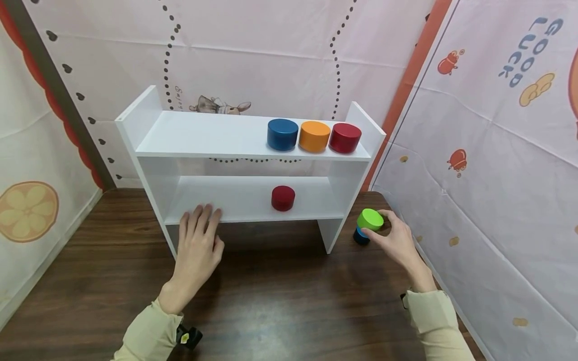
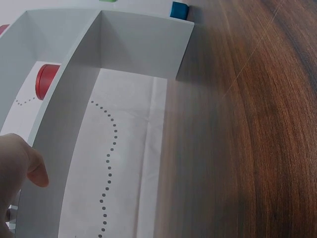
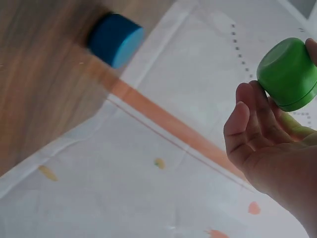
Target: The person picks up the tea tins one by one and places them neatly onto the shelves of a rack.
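My right hand (image 1: 397, 239) pinches a bright green round container (image 1: 370, 219) between thumb and fingers, right of the white shelf. In the right wrist view the green container (image 3: 288, 74) is held off the table, apart from a blue round container (image 3: 116, 39) standing on the wood. From the head view, that blue container (image 1: 360, 236) is partly hidden under the green one. My left hand (image 1: 198, 250) rests with extended fingers on the front of the white shelf's lower board (image 1: 235, 206), at its left part. A dark red container (image 1: 283, 198) sits on that board.
On the top board (image 1: 203, 133) stand a blue container (image 1: 282, 134), an orange container (image 1: 314, 136) and a red container (image 1: 345, 138) in a row at the right. The shelf stands on a brown wooden table (image 1: 271, 301). Printed cloth walls (image 1: 496, 165) surround it.
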The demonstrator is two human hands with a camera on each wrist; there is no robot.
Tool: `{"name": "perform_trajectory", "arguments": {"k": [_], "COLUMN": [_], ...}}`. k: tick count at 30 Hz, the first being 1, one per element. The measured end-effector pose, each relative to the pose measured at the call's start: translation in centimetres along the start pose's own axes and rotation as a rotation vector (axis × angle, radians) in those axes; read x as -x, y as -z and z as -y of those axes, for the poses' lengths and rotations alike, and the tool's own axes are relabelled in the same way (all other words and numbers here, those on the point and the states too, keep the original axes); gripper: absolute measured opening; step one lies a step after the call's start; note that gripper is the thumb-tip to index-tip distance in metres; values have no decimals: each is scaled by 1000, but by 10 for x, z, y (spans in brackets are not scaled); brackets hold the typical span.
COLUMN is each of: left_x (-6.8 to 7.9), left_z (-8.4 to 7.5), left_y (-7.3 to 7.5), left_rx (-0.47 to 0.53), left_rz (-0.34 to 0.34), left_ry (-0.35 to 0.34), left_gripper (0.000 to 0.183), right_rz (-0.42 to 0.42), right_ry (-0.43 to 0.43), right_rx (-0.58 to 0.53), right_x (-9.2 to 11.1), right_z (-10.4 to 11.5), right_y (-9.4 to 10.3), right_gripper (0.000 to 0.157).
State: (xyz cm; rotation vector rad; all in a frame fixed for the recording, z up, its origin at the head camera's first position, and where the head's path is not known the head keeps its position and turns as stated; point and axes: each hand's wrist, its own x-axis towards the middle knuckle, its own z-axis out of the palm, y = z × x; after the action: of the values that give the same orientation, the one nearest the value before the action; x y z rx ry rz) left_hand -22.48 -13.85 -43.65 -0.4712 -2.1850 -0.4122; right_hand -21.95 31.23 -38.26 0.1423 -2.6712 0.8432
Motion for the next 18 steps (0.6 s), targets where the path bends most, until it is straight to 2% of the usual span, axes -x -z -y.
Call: {"name": "perform_trajectory", "arguments": {"k": [11, 18], "left_x": [-2, -2], "left_z": [-1, -1], "left_y": [1, 2], "left_rx": [-4, -5], "left_rz": [7, 9], "left_ry": [5, 6], "left_gripper": [52, 52], "right_rz": [-36, -26], "right_ry": [129, 223], "right_rx": [-33, -65], "right_x": [3, -3], "right_z": [42, 69], "right_y": [10, 6], "right_gripper": [60, 56]}}
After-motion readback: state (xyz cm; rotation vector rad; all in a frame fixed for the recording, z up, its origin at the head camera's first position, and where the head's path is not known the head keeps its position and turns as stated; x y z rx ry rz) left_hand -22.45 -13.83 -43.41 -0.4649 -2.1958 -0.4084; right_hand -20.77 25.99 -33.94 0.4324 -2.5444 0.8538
